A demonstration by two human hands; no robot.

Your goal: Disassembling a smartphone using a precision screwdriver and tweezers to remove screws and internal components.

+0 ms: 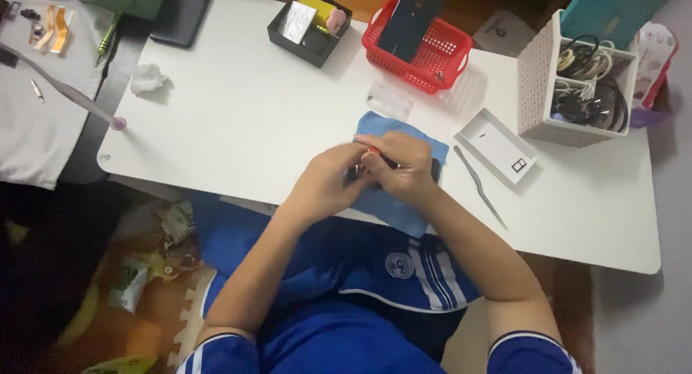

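I had my left hand [328, 183] and right hand [400, 165] curled shut around a small dark thing [358, 171], holding it steady over the blue cloth [393, 201] on the tabletop [245, 107]

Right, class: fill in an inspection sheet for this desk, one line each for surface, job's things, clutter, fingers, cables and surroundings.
Surface: white table, blue cloth at its near edge.
Job's things: small dark item with an orange tip, over the cloth.
Clutter: tweezers, white tray, red basket, black box, crumpled tissue.
Fingers: left hand and right hand both closed on the item.
Cables: coiled in the white bin.
Surroundings: litter on the floor.
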